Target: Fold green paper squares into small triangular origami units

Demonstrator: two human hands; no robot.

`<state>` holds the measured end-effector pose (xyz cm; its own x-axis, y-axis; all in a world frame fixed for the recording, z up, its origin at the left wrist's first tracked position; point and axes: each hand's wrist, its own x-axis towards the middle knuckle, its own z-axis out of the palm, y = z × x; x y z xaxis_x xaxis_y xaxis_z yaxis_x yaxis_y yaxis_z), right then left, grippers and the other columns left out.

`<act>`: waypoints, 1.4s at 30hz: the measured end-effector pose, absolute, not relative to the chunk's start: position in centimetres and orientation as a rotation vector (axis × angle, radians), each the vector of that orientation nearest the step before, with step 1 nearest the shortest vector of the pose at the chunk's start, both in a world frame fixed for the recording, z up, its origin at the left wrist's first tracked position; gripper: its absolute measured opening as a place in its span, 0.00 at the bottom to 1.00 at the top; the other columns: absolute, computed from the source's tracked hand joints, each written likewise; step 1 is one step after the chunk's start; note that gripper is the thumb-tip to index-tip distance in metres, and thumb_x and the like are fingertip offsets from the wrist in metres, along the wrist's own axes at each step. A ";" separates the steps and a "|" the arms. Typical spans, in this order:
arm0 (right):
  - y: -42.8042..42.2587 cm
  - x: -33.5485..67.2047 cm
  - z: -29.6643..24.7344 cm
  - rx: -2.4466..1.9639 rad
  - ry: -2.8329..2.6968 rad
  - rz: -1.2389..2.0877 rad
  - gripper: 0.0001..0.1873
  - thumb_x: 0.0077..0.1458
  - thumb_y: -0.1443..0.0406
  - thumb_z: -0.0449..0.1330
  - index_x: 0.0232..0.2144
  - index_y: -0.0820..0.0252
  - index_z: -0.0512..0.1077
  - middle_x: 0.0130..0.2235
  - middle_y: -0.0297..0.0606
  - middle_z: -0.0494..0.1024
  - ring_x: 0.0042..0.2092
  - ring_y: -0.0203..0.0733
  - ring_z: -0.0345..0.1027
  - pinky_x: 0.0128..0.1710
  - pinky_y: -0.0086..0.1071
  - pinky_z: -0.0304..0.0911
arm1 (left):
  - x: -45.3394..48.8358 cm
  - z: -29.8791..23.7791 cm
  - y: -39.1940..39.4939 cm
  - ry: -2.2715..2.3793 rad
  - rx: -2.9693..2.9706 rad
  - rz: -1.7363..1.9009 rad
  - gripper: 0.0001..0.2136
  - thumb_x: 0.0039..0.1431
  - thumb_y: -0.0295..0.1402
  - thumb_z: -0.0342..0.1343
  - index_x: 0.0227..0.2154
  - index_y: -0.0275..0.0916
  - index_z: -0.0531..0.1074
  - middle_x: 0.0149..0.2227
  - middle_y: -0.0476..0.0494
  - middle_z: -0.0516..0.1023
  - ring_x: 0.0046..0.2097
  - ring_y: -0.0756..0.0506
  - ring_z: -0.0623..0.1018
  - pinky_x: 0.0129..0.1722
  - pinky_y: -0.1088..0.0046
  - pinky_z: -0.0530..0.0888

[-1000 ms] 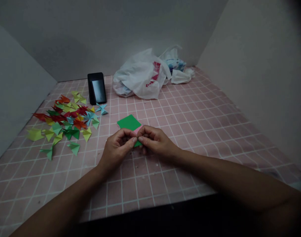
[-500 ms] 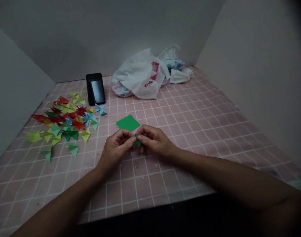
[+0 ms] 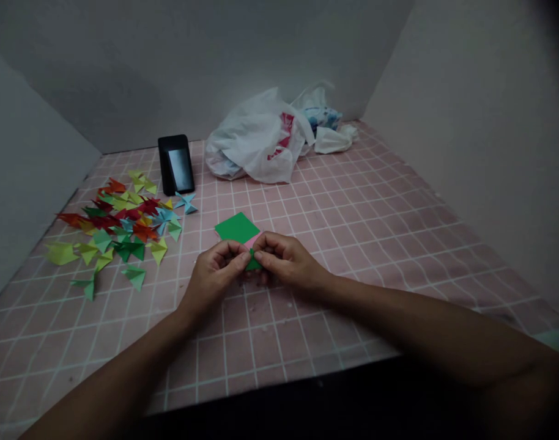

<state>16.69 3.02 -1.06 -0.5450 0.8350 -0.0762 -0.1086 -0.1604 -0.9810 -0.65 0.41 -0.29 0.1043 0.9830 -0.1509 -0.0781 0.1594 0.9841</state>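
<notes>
My left hand (image 3: 215,275) and my right hand (image 3: 286,260) meet at the middle of the pink checked tabletop (image 3: 353,214). Both are closed in a pinch on a small folded green paper piece (image 3: 252,263), most of it hidden by the fingers. Just beyond the fingertips lies a small stack of square sheets, green paper (image 3: 236,227) on top with a pink sheet (image 3: 254,238) showing under its near edge.
A pile of folded paper shapes (image 3: 118,223) in red, yellow, green and blue covers the left side. A black phone (image 3: 175,164) stands propped behind it. White plastic bags (image 3: 261,137) lie at the back. Grey walls close in left, back and right.
The hands stay pinched together on the green piece; the fingers shifted slightly. The view drifted a little to the right.
</notes>
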 end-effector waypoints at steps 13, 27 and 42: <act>3.3 16.8 -1.1 -0.864 -1.440 1.817 0.05 0.61 0.65 0.57 0.34 0.59 0.65 0.27 0.33 0.73 0.24 0.34 0.67 0.25 0.29 0.61 | -0.6 -0.1 0.4 1.197 1.122 1.066 0.08 0.53 0.35 0.66 0.29 0.37 0.75 0.28 0.49 0.75 0.29 0.50 0.76 0.30 0.75 0.76; 2.5 16.3 -1.2 -0.960 -1.661 1.402 0.05 0.57 0.65 0.57 0.29 0.58 0.65 0.26 0.31 0.68 0.30 0.35 0.63 0.28 0.29 0.58 | 0.1 0.3 0.2 1.367 1.349 1.111 0.05 0.50 0.31 0.62 0.25 0.38 0.72 0.25 0.51 0.74 0.27 0.52 0.73 0.27 0.77 0.69; 2.7 16.4 -1.1 -0.829 -1.467 1.694 0.03 0.62 0.65 0.55 0.35 0.60 0.66 0.26 0.30 0.70 0.26 0.33 0.67 0.27 0.29 0.63 | -0.2 0.2 0.2 1.379 1.393 1.132 0.04 0.53 0.33 0.61 0.28 0.38 0.73 0.26 0.50 0.76 0.27 0.50 0.74 0.27 0.76 0.71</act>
